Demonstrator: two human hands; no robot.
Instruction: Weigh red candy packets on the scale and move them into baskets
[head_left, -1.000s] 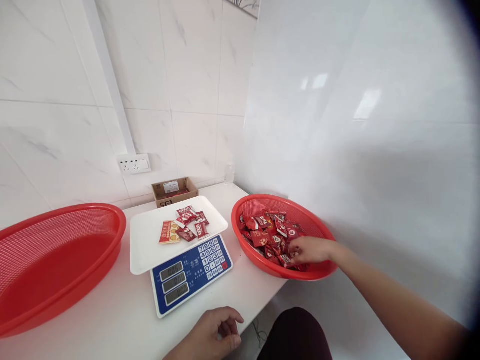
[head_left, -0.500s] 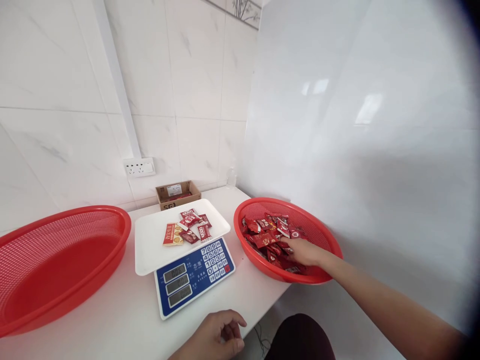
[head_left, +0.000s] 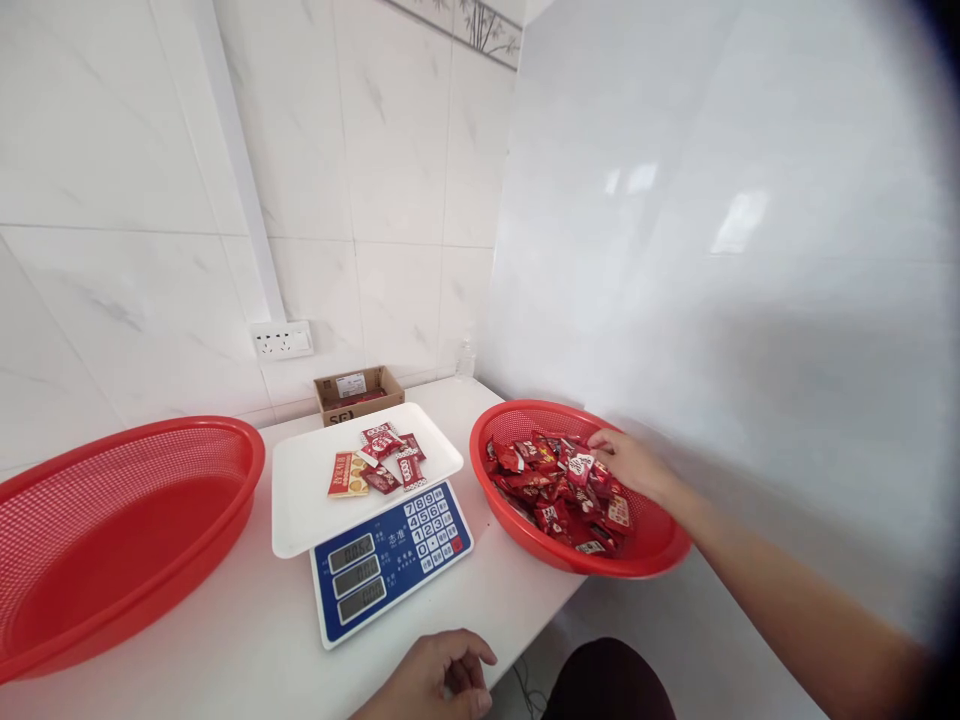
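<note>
My right hand (head_left: 630,463) is over the far right part of a red plastic basket (head_left: 525,535). Its fingers are pinched together at a small red snack packet (head_left: 580,468) on top of a heap of similar red packets (head_left: 536,485). Near the table's front edge, my left hand (head_left: 439,678) holds nothing, its fingers loosely curled and apart from the thumb. Between the baskets stands a digital scale (head_left: 390,560). On its white tray (head_left: 307,510) lie several small red packets (head_left: 380,478) and a red-and-yellow packet (head_left: 348,474).
Another red basket (head_left: 135,625) stands at the left. Behind the scale, a small cardboard box (head_left: 358,410) holds red items. A clear bottle-like object (head_left: 465,360) stands in the back corner. A wall socket (head_left: 282,340) is above the white table (head_left: 480,590); a smooth wall adjoins at right.
My right hand has moved from the middle of the heap back towards the basket's far right side. The packets beneath it have shifted. My left hand stays near the table edge.
</note>
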